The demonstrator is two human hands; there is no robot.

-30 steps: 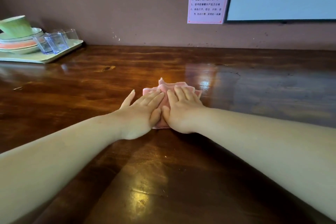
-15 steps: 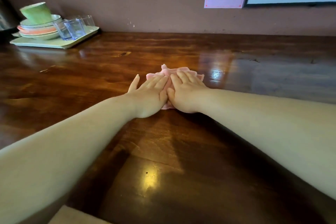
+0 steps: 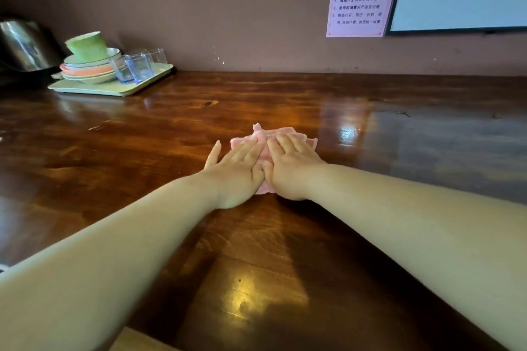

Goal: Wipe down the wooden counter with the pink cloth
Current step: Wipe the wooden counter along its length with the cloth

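Counter [image 3: 328,236] open all round – only tray [image 3: 114,88] with dishes, kettle [image 3: 25,45] crowd far-left corner.

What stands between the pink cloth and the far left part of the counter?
The green tray of dishes and glasses stands there, against the wall. The counter between it and the pink cloth under both hands shows nothing.

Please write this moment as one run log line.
wiping | both hands flat: left hand, right hand | on pink cloth | wooden counter
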